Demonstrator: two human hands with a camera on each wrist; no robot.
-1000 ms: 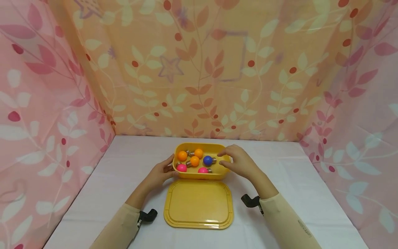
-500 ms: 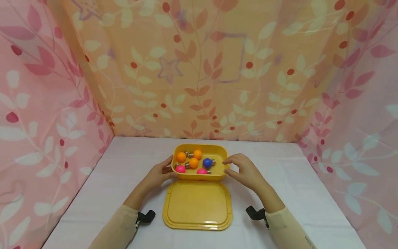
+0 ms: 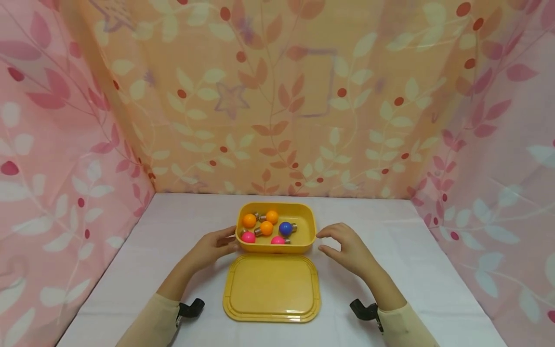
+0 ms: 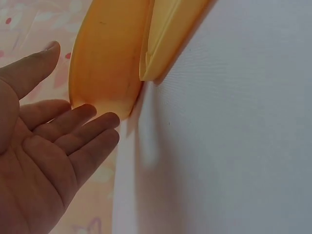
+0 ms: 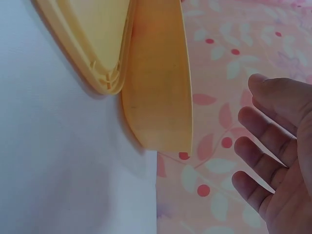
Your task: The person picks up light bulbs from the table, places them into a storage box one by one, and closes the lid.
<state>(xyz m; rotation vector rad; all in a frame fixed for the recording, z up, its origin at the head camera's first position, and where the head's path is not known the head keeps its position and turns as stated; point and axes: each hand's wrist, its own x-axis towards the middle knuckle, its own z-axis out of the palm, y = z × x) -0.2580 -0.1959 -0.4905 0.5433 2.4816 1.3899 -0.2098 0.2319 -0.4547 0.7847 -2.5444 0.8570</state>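
Observation:
A yellow plastic box (image 3: 277, 249) stands uncovered on the table, holding several small light bulbs with metal screw bases. Three are orange (image 3: 266, 228), one is a blue bulb (image 3: 286, 228), and two are pink, among them one pink bulb (image 3: 248, 237) in the left front corner. My left hand (image 3: 211, 249) is at the box's left end, fingers loosely extended; in the left wrist view its fingertips lie close to the box wall (image 4: 109, 58), and contact is hard to tell. Beyond the right end, my right hand (image 3: 350, 250) holds nothing, its relaxed fingers apart from the box wall (image 5: 158, 83).
The yellow lid (image 3: 271, 288) lies flat on the white-covered table (image 3: 182, 217), right in front of the box. Floral cloth (image 3: 277, 120) hangs behind and on both sides. Each wrist carries a small black camera mount (image 3: 191, 308).
My right hand has drawn back from over the box's right end to outside it. The left hand has eased slightly away to the left. The bulbs stay in the box.

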